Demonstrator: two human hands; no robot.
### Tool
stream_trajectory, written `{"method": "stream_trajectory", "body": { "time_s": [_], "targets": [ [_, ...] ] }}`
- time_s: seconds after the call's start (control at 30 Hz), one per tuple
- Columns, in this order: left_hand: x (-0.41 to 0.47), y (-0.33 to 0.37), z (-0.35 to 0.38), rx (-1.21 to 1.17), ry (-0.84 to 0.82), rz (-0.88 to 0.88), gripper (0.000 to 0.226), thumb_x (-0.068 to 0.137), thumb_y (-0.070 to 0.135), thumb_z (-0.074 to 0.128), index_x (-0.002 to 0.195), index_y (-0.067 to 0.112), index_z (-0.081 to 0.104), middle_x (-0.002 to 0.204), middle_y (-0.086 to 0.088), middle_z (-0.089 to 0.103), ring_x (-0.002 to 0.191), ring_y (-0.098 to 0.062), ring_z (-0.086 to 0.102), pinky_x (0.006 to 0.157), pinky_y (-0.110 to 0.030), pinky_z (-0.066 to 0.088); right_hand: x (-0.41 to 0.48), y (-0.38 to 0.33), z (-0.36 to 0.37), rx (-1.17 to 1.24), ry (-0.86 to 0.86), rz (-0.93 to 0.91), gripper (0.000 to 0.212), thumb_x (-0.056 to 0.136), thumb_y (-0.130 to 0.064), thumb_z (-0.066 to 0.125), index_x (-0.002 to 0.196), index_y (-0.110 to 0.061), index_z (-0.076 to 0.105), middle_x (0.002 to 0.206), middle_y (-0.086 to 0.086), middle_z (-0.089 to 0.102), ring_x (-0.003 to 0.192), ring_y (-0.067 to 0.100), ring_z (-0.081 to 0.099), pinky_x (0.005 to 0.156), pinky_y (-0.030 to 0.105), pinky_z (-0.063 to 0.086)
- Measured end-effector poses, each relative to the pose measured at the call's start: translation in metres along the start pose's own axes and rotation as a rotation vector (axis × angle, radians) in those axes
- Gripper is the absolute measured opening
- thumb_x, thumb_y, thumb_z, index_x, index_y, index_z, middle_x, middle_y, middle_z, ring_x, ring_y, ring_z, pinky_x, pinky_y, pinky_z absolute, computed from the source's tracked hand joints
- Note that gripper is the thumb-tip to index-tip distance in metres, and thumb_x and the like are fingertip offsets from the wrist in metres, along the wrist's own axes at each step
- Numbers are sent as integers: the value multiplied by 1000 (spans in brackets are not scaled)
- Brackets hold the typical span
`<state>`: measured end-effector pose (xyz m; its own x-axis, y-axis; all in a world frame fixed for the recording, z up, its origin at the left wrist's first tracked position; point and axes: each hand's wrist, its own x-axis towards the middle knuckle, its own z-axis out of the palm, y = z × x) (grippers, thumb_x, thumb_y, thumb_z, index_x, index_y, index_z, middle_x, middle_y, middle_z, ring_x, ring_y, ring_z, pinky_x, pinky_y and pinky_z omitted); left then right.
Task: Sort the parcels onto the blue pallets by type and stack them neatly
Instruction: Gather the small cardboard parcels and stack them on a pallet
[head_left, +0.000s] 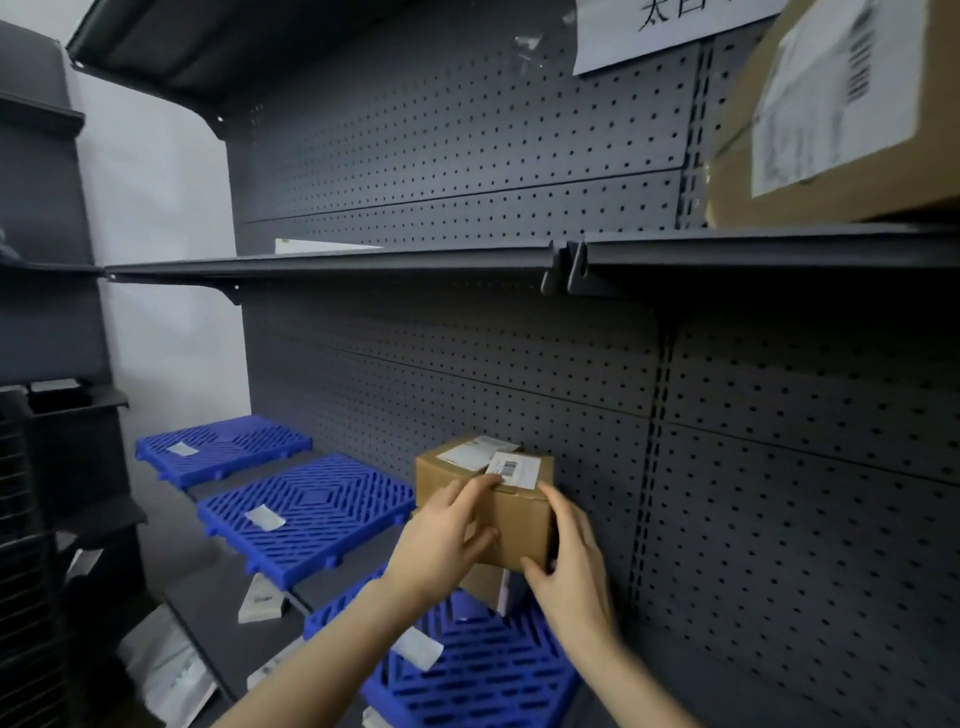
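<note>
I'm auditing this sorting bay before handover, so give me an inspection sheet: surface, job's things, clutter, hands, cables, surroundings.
Surface: dark grey shelf carrying three blue pallets: nearest pallet, middle pallet, far pallet.
Job's things: small cardboard box, labels on top, held over the nearest pallet above a lower parcel; contact between them cannot be told. Large box on the upper shelf.
Clutter: white packet lying on the shelf beside the middle pallet; white bags at lower left.
Hands: left hand and right hand both grip the small cardboard box, fingers curled round it.
Cables: nothing seen.
Surroundings: pegboard back panel, paper sign.
</note>
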<state>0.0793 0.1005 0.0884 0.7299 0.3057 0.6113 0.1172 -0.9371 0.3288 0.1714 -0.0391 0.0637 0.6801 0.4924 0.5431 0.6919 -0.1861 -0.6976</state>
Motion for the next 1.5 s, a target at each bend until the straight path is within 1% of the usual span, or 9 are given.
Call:
{"method": "stream_trajectory", "body": {
  "time_s": [0.1, 0.2, 0.33, 0.43, 0.63, 0.9, 1.07, 1.23, 1.5],
  "targets": [
    [12, -25, 11, 83, -9, 83, 56, 89, 33, 59, 139, 35, 33, 130, 10, 46, 118, -12, 44, 96, -31, 44, 13, 9, 15, -50, 21, -19, 77, 81, -3, 69, 139, -38, 34, 144, -14, 33, 122, 12, 49, 89, 32, 54],
    [25, -46, 17, 150, -7, 159, 65, 87, 35, 61, 144, 32, 30, 145, 5, 37, 133, -17, 34, 108, -37, 36, 24, 10, 23, -109, 40, -36, 74, 84, -7, 67, 142, -36, 32, 147, -13, 32, 125, 10, 48, 94, 27, 51],
    [43, -68, 19, 168, -88, 167, 75, 89, 44, 57, 149, 38, 13, 157, 2, 20, 144, -20, 18, 115, -40, 26, 32, 4, 35, -265, 24, -16, 84, 89, -20, 62, 148, -43, 7, 157, -9, 15, 136, 15, 36, 104, 30, 43],
    [52, -83, 20, 162, -179, 182, 84, 88, 48, 56, 149, 42, -1, 160, 1, 9, 147, -21, 7, 118, -42, 21, 35, -6, 43, -392, 7, 63, 93, 91, -25, 60, 144, -49, -12, 160, -6, 0, 141, 20, 26, 104, 34, 43],
    [67, -104, 5, 143, -292, 272, 93, 89, 43, 59, 148, 41, -13, 161, -2, 4, 148, -22, 0, 118, -40, 8, 40, -38, 57, -697, 38, 228, 101, 90, -28, 59, 141, -45, -27, 160, 3, -13, 138, 29, 29, 103, 39, 42],
    [47, -140, -17, 23, -304, 385, 86, 90, 37, 58, 150, 37, -4, 160, 0, 8, 147, -20, 4, 121, -38, 10, 19, -73, 71, -757, 93, 419, 94, 91, -27, 57, 147, -39, -17, 160, 3, -11, 139, 30, 27, 101, 40, 44],
    [36, -164, -36, 5, -285, 398, 76, 89, 34, 59, 150, 32, 14, 156, 2, 21, 145, -19, 14, 119, -35, 14, 0, -94, 84, -796, 74, 367, 86, 92, -23, 55, 149, -38, -7, 160, 1, -7, 136, 28, 31, 102, 39, 44],
    [26, -183, -66, 61, -259, 418, 62, 90, 37, 55, 145, 24, 31, 145, -1, 38, 139, -22, 27, 115, -34, 20, -7, -130, 104, -905, -41, 333, 70, 93, -27, 51, 150, -31, 10, 159, 1, 6, 139, 29, 24, 112, 40, 30],
    [-22, -219, -122, 65, -295, 403, 54, 92, 40, 53, 141, 28, 36, 136, 2, 48, 129, -20, 39, 109, -34, 30, -54, -179, 139, -898, -45, 349, 63, 94, -33, 50, 148, -29, 18, 159, -5, 8, 142, 25, 19, 115, 41, 25]
  ]
}}
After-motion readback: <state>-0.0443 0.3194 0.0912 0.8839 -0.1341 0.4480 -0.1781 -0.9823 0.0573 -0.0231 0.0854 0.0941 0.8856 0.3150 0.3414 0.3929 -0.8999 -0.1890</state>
